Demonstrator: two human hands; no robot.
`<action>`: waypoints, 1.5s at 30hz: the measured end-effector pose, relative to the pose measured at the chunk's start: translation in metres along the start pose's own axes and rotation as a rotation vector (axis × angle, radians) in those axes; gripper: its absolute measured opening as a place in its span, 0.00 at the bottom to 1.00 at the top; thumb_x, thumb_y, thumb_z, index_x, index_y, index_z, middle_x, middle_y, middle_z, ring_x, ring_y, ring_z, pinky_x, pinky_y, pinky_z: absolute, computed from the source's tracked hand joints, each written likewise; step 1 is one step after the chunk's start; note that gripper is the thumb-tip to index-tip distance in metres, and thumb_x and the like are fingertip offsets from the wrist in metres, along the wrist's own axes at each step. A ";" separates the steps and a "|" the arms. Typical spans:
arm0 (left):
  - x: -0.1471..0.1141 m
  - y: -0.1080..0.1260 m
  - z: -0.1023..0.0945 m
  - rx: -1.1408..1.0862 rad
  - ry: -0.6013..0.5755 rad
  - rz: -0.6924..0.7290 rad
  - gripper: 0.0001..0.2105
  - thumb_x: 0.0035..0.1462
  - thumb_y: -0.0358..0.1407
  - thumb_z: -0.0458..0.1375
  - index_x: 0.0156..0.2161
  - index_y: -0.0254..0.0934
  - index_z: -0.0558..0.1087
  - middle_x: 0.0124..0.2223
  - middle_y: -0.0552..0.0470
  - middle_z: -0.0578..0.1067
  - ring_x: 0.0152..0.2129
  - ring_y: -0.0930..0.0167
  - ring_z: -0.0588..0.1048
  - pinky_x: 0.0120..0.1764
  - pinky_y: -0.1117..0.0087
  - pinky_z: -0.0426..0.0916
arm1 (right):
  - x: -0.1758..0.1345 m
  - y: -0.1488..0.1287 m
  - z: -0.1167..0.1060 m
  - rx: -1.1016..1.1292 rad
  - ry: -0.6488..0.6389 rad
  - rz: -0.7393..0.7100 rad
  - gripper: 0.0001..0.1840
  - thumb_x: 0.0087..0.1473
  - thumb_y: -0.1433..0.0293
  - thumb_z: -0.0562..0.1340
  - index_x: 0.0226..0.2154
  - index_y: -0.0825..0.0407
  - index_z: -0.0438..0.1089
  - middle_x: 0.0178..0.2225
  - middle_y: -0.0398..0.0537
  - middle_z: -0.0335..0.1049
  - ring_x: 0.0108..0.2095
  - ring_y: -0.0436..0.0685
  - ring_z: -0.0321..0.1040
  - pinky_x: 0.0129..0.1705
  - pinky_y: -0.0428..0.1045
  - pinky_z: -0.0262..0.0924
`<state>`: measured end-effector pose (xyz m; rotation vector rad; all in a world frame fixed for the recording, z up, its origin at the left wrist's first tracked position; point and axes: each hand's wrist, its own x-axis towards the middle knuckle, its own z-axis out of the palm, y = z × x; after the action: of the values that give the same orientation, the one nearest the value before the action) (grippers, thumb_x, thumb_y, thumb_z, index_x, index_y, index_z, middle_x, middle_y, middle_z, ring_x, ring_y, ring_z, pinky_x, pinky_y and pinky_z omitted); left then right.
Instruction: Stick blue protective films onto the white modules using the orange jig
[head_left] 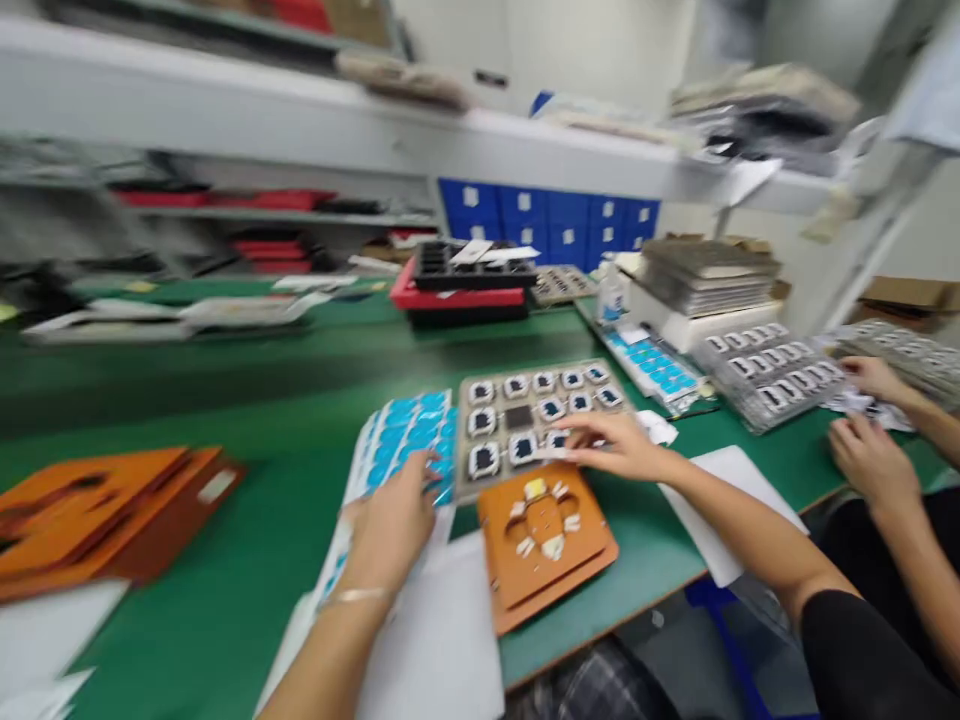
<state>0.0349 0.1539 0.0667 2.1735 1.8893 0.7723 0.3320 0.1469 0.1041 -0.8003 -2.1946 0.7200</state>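
My left hand (397, 525) rests over a sheet of blue stickers (401, 435), its fingers bent together. Whatever they pinch is hidden or too small to make out. My right hand (619, 447) reaches over the front edge of a grey tray (469, 490) of white-framed parts with dark centres. Its thumb and forefinger close on a small white part (553, 454), blurred, at the tray's edge. One slot in the tray's middle row holds no part. Just below lies an orange fixture (517, 580) with a recessed centre, pale pads and a yellow patch.
White paper (442, 640) lies below my left hand. More orange fixtures (172, 530) stand at left. A red tray with a black one (465, 285) sits at the back. At right, another person's hands (874, 460) work beside a second parts tray (772, 375).
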 end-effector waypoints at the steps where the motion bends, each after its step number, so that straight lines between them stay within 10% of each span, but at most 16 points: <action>1: -0.001 0.001 0.000 -0.005 0.010 -0.031 0.15 0.54 0.26 0.52 0.46 0.40 0.68 0.38 0.48 0.81 0.37 0.57 0.80 0.38 0.57 0.73 | -0.005 -0.002 -0.002 0.022 -0.006 -0.026 0.19 0.62 0.68 0.60 0.55 0.53 0.67 0.40 0.51 0.75 0.38 0.53 0.73 0.43 0.50 0.67; 5: -0.012 0.014 -0.002 0.004 0.095 -0.031 0.16 0.58 0.29 0.55 0.52 0.40 0.66 0.43 0.50 0.81 0.40 0.64 0.80 0.45 0.61 0.72 | -0.015 -0.015 -0.007 -0.080 0.026 -0.175 0.13 0.62 0.73 0.59 0.48 0.49 0.73 0.37 0.47 0.75 0.35 0.51 0.71 0.38 0.48 0.66; 9: -0.034 0.043 -0.007 -0.277 0.301 0.408 0.10 0.60 0.29 0.58 0.46 0.40 0.69 0.39 0.52 0.80 0.36 0.70 0.79 0.43 0.66 0.73 | -0.016 -0.026 -0.006 -0.033 -0.022 -0.113 0.08 0.61 0.72 0.61 0.42 0.51 0.75 0.37 0.48 0.77 0.36 0.52 0.73 0.38 0.48 0.66; 15: -0.046 0.064 -0.006 -0.388 0.049 0.802 0.15 0.61 0.23 0.56 0.50 0.40 0.70 0.39 0.51 0.80 0.34 0.71 0.78 0.41 0.64 0.71 | -0.014 -0.023 -0.009 -0.070 -0.246 -0.010 0.09 0.63 0.67 0.60 0.41 0.53 0.74 0.31 0.44 0.74 0.26 0.47 0.66 0.28 0.44 0.58; 21: -0.047 0.062 -0.011 -0.449 -0.123 0.856 0.16 0.63 0.30 0.59 0.55 0.39 0.66 0.49 0.47 0.80 0.44 0.70 0.79 0.57 0.58 0.63 | -0.015 -0.021 -0.012 -0.067 -0.297 0.043 0.10 0.62 0.66 0.60 0.43 0.54 0.71 0.28 0.41 0.67 0.23 0.46 0.59 0.27 0.44 0.55; 25: -0.043 0.062 -0.018 -0.323 -0.029 0.885 0.08 0.64 0.34 0.58 0.48 0.40 0.71 0.46 0.50 0.80 0.44 0.66 0.76 0.55 0.55 0.58 | -0.014 -0.018 -0.016 -0.067 -0.208 0.021 0.12 0.60 0.64 0.62 0.44 0.53 0.70 0.38 0.47 0.68 0.25 0.46 0.59 0.27 0.44 0.59; 33: -0.039 0.059 -0.018 -0.136 -0.053 0.943 0.10 0.65 0.43 0.56 0.45 0.41 0.76 0.43 0.53 0.81 0.43 0.62 0.70 0.52 0.53 0.50 | -0.015 -0.008 -0.015 -0.089 -0.197 -0.049 0.09 0.60 0.65 0.62 0.41 0.49 0.76 0.54 0.49 0.72 0.49 0.56 0.72 0.49 0.52 0.68; 45: -0.041 0.061 -0.025 -0.110 0.194 0.793 0.16 0.55 0.50 0.63 0.41 0.41 0.75 0.36 0.51 0.81 0.39 0.60 0.69 0.45 0.54 0.56 | -0.019 -0.024 0.026 -0.267 0.098 -0.319 0.04 0.52 0.71 0.64 0.31 0.50 0.76 0.44 0.49 0.77 0.33 0.55 0.60 0.37 0.52 0.60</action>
<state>0.0739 0.0975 0.1037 2.8527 0.9471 1.1977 0.3158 0.1107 0.0962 -0.5771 -2.2833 0.2287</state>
